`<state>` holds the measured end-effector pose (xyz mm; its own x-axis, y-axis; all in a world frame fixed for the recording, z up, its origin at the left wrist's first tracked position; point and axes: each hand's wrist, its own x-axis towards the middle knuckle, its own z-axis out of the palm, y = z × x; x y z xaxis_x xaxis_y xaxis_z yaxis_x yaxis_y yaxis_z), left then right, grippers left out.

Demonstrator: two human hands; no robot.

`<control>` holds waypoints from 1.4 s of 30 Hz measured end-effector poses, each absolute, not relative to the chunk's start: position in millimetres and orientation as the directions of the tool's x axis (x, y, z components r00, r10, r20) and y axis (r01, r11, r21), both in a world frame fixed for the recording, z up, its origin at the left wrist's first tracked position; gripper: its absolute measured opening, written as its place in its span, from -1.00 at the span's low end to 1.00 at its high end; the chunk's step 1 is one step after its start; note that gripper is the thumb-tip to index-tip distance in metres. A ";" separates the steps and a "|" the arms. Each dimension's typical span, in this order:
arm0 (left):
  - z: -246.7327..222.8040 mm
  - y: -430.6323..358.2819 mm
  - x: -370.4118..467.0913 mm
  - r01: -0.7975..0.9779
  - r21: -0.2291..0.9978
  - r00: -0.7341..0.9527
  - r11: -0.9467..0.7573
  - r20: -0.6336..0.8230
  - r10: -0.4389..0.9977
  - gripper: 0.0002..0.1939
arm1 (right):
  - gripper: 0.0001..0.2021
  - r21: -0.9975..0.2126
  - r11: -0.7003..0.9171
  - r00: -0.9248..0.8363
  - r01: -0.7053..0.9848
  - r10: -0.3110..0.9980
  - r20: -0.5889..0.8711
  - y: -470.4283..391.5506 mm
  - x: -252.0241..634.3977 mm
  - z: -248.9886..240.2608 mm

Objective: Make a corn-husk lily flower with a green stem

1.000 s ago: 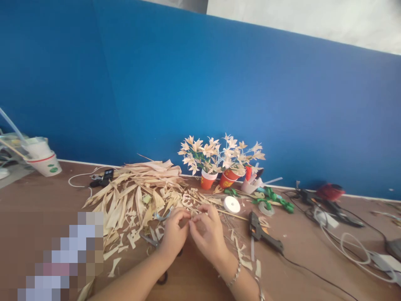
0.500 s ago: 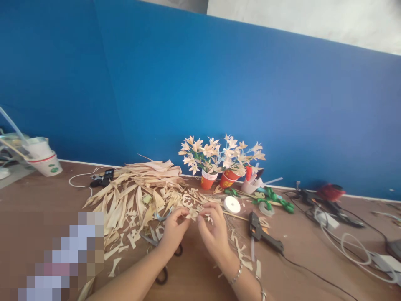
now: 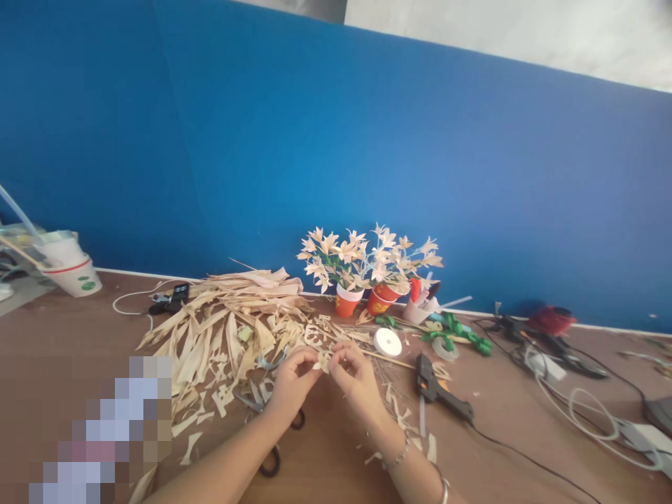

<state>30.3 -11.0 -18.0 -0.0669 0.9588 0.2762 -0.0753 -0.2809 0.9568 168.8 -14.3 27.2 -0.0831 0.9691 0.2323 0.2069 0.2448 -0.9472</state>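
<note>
Behind the brown table (image 3: 525,406), blue partition (image 3: 325,133).

I can read no text from here. At the left edge, the white cup (image 3: 67,278) bears green marks (image 3: 88,285); near the centre, the red cups (image 3: 348,305) show yellow marks, too small.

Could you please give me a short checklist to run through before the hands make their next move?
1. Small pale flower held: ok, the left hand pinches it.
2. Right hand gripping it too: cannot tell, the contact is too small to see.
3. Scissors unobstructed: not ok, the left forearm partly covers them in this view.
4. Glue gun clear of both hands: ok, it lies apart on the table.
5. Glue gun hot: cannot tell.
</note>
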 end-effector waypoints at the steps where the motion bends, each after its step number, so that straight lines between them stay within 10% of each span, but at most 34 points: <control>1: -18.2 -10.8 30.3 -0.084 0.956 -0.063 -0.281 0.276 0.959 -0.94 | -0.87 -0.951 0.238 -0.084 0.196 0.971 0.226 -14.2 169.0 27.1; 42: -4.6 -13.7 32.6 -0.288 0.951 -0.079 -0.114 0.095 0.992 -0.85 | -0.81 -0.975 0.184 -0.060 0.128 0.982 0.177 -10.6 171.4 22.7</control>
<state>32.6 -13.7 -4.6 -0.0788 0.9924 0.0949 -0.2884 -0.1138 0.9507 171.4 -10.6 22.7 -0.0605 0.9823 0.1772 0.1284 0.1837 -0.9746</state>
